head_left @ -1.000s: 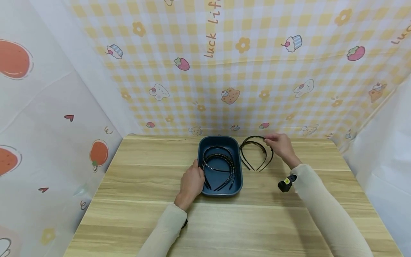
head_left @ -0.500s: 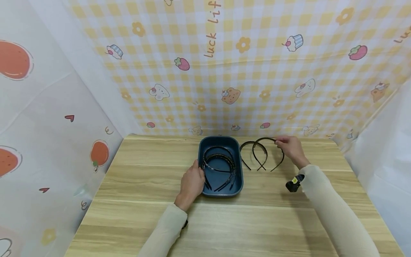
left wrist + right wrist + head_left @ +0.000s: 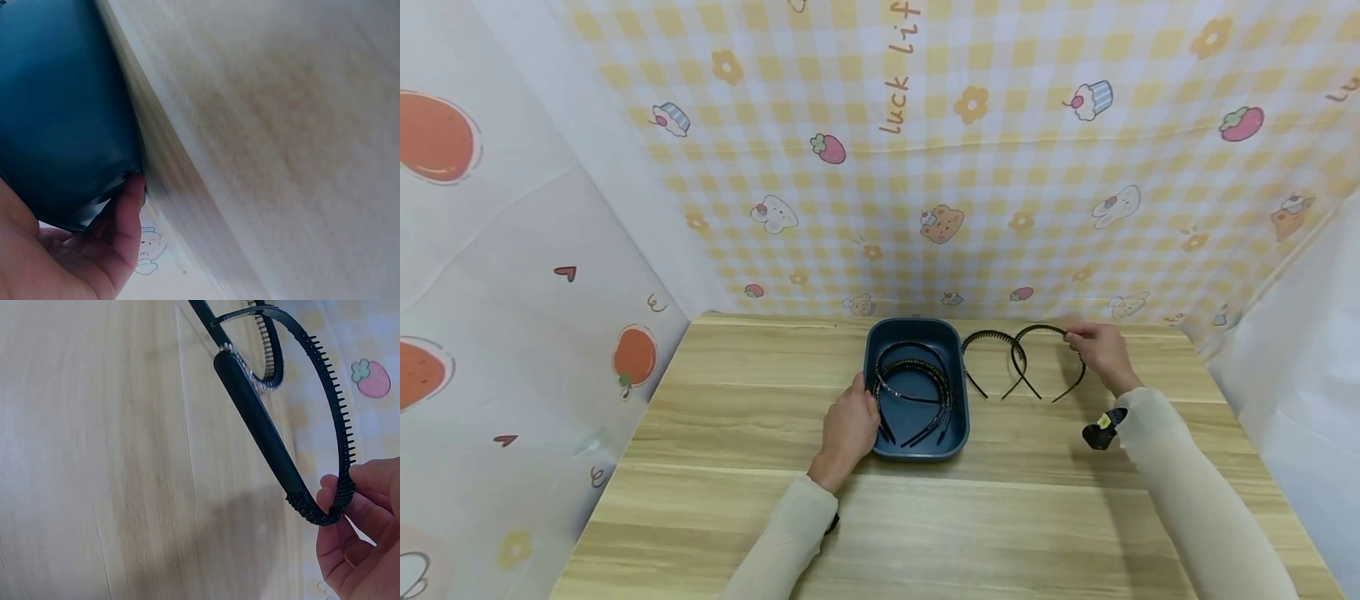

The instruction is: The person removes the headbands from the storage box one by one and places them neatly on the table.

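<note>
On the table sits a dark blue rectangular plastic basin (image 3: pixel 919 456), holding several black headbands (image 3: pixel 922 364) with glittery bands. My left hand (image 3: pixel 848 421) grips the basin's left side; in the left wrist view, its fingers (image 3: pixel 128 219) curl against the blue wall. To the right, my right hand (image 3: pixel 1103 354) pinches a black toothed headband (image 3: pixel 340 419) near the top of its curve, on the right side. A second toothed headband (image 3: pixel 988 334) lies against the basin's right side. One leg of the held headband crosses over it in the head view.
Light wood-grain table (image 3: pixel 737 417) reaches back to a yellow checked cloth (image 3: pixel 850 192) with cartoon prints. White cloth with fruit prints (image 3: pixel 550 250) hangs at the left, and plain white cloth (image 3: pixel 1292 350) at the right.
My right hand has drawn the held headband rightward, away from the basin and partly off the second headband. The left hand and basin have stayed in place.
</note>
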The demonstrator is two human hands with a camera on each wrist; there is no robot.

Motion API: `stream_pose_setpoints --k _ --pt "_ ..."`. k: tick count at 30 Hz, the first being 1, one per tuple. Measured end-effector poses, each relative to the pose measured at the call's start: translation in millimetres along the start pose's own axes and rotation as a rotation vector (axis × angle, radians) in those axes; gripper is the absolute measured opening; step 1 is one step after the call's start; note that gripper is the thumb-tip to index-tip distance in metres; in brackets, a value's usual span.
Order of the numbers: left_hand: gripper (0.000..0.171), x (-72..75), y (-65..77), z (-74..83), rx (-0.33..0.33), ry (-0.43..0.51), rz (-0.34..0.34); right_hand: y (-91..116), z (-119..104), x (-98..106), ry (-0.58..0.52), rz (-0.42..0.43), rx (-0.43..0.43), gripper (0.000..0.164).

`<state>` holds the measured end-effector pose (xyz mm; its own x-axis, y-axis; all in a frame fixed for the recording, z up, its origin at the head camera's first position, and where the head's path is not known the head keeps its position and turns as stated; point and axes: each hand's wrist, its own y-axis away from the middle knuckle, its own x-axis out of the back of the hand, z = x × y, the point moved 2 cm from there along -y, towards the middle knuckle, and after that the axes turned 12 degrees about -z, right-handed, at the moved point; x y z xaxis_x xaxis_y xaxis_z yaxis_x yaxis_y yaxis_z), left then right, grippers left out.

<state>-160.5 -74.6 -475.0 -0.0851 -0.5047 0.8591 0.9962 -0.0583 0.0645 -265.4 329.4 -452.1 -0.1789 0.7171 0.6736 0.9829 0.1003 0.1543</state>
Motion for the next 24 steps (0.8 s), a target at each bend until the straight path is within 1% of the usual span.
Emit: stream_pose_setpoints --k 10,17,24 --pt "0.038 1.0 0.6 0.6 -0.008 -0.008 0.009 2.6 17.6 11.1 -0.012 -0.016 -0.053 0.034" --pt "0.036 1.6 0.6 0.6 -0.011 -0.006 0.014 6.1 24.3 10.7 -0.01 -0.009 -0.084 0.034" --pt "0.04 -0.3 -0.1 0.4 0.0 -0.007 0.009 4.9 29.6 9.2 -0.019 -0.021 -0.092 0.034"
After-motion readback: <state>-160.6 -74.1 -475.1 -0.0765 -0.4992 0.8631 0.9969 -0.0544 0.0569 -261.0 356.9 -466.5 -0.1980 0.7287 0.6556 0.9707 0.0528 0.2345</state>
